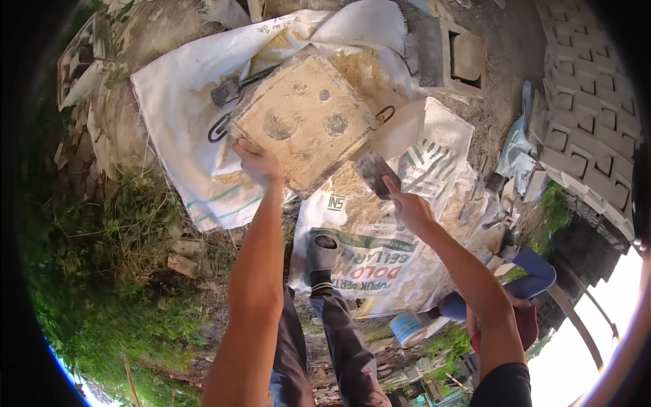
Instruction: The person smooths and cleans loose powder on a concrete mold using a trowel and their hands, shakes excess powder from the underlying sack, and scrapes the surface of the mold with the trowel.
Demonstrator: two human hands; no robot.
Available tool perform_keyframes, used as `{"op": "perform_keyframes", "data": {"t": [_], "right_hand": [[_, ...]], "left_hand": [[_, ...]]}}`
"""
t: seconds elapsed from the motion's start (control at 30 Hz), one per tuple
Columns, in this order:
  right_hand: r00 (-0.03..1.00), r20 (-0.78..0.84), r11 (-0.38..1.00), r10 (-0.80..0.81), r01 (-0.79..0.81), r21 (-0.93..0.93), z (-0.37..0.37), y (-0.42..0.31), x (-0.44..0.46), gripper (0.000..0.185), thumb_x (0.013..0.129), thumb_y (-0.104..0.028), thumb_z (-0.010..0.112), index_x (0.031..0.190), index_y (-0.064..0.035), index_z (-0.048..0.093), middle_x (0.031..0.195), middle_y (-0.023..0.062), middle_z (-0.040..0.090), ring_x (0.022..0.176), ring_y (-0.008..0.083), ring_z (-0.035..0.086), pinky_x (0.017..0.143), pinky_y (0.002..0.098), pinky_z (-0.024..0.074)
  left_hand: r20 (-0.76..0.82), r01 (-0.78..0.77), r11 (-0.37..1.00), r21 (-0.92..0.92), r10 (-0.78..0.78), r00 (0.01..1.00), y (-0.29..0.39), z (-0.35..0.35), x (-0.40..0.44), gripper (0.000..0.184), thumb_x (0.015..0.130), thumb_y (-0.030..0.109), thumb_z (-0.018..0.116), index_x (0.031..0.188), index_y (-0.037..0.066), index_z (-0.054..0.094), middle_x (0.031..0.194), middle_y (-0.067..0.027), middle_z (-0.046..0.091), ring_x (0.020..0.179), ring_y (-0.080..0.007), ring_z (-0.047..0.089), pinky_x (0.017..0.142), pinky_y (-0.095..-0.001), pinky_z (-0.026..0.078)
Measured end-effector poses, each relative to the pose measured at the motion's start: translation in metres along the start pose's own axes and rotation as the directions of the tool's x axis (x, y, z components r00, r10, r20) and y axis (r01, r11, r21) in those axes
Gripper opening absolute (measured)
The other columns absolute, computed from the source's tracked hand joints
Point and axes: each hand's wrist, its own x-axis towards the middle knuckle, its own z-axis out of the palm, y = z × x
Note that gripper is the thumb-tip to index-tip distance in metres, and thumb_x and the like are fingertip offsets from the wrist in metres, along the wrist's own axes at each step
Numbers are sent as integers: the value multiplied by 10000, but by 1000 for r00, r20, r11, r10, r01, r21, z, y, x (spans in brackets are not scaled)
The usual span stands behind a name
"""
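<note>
A square metal-edged mould [308, 119] with sandy tan material over its top lies turned like a diamond on white woven sacks. Two round hollows and a smaller hole mark its surface, and dark wire loops stick out at two corners. My left hand [260, 164] is closed on the mould's near left edge, with some fingers hidden. In my right hand [410, 209] is a flat dark scraper [377, 174] dusted with pale powder, held just off the mould's near right side. Its grip is mostly covered by my fingers.
A printed sack [366, 264] with loose tan powder spreads below the mould; my shoe [323, 251] rests on it. A hollow concrete block [464, 61] stands at the back right, stacked blocks [590, 102] beyond. Another person [522, 285] sits at the lower right near a tub [407, 328].
</note>
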Motion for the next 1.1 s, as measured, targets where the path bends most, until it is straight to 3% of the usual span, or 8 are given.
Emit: {"op": "perform_keyframes", "data": {"t": [0.27,0.33,0.47,0.6,0.7,0.8,0.93,1.1], "right_hand": [[944,-325,953,-54,146,265,10,-132,68,517,952,-208,511,1440,-201,339,586,116,588,492,259,600,477,409,497],[993,-115,975,-23,48,217,-2,-178,103,559,957,-190,487,1469,-190,261,629,132,603,525,263,619,491,396,520],[913,-399,993,-91,114,36,57,-181,99,537,977,-225,465,1471,-257,256,582,90,581,416,199,515,388,358,455],[997,-78,1000,0,1,8,78,-129,24,623,966,-213,458,1494,-265,131,739,161,620,590,286,641,533,437,538],[993,-121,999,-10,14,33,93,-103,-12,612,971,-228,455,1488,-314,140,704,152,614,559,287,623,519,430,527],[980,84,982,181,-185,44,96,-101,-42,574,980,-249,438,1479,-342,170,644,151,595,538,286,610,517,433,516],[973,-145,964,178,-143,225,120,-80,-91,505,982,-202,449,1460,-246,291,572,136,565,474,239,569,461,393,457],[867,-444,906,225,-18,423,56,-107,-17,437,966,-194,491,1398,-196,427,520,144,556,375,258,513,390,401,390]], "left_hand": [[-35,-214,935,-283,213,976,-27,0,11,373,1016,321,305,941,-7,468,791,-271,516,727,-452,455,687,-474,367],[24,-217,929,-299,234,972,-39,-8,19,398,1013,343,340,913,-16,479,777,-189,514,715,-343,455,698,-414,376],[539,318,820,-476,-14,842,-44,-39,39,384,985,377,440,1003,0,516,780,-42,536,733,-140,520,677,-351,439],[430,-267,935,-233,345,834,-41,-66,51,357,940,296,542,1170,31,476,1009,-121,577,892,-203,569,799,-383,470],[541,-858,451,245,671,507,-24,-82,43,548,985,358,367,1421,33,300,1506,-207,192,1408,-291,186,1145,-463,172],[696,-960,128,248,665,269,-31,-70,21,616,998,393,288,1456,-9,200,1534,-188,144,1428,-311,131,1159,-459,107],[772,-910,86,406,500,392,-33,-64,-23,649,993,449,164,1480,25,106,1559,-143,25,1440,-286,-14,1172,-439,25],[808,-977,160,-138,589,-18,-51,-68,-73,573,995,343,324,1446,-1,240,1540,-160,152,1434,-297,114,1168,-445,114]]}}
